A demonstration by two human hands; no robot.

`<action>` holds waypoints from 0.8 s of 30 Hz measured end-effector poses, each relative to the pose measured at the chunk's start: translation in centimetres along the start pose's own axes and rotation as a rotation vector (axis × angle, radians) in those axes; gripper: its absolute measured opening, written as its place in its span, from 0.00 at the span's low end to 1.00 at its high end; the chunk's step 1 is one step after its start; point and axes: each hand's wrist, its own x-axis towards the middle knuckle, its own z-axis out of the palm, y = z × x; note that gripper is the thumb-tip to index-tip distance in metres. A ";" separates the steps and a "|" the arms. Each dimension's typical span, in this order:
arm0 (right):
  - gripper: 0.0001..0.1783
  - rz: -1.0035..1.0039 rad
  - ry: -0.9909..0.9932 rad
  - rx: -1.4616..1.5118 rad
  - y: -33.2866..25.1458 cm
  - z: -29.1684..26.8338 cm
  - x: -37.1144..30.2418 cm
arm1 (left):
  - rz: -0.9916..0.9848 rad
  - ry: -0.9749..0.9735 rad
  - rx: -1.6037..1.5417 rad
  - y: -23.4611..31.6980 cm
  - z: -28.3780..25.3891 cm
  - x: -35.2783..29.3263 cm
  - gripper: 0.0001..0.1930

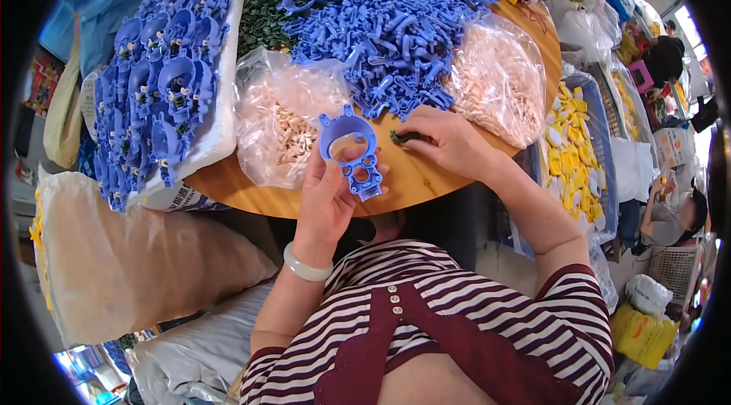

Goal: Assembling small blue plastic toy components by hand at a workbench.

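My left hand [329, 180] is closed on a blue plastic part [368, 137], which has a large round ring at its upper end and smaller holes lower down. The part is held up over the near edge of the round wooden table. To its right, my right hand [442, 140] pinches a small dark green piece [403, 136] just above the tabletop. A big heap of small blue plastic pieces [381, 39] lies beyond both hands. Left of the heap is a pile of dark green pieces [265, 13].
Clear bags of pale peach pieces [285, 127] [499, 78] flank the hands on the wooden table [236, 190]. A white board [209, 142] at left carries rows of blue assemblies [164, 78]. At right stands a crate of yellow and white parts [569, 154]. Other people sit farther right.
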 end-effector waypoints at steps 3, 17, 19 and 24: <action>0.10 0.344 0.005 0.262 -1.3 -0.8 -0.3 | 0.005 0.032 0.038 -0.1 0.7 -0.1 0.26; 0.11 0.450 0.098 0.696 -1.2 -0.3 -1.8 | -0.019 0.088 0.086 -0.1 1.8 -0.2 0.22; 0.11 0.414 0.109 0.692 -1.4 -0.4 -2.0 | -0.037 0.094 0.086 -0.1 2.0 -0.1 0.22; 0.10 0.181 0.230 0.716 -2.5 -0.3 -2.4 | -0.068 0.101 0.065 -0.7 2.7 -0.3 0.22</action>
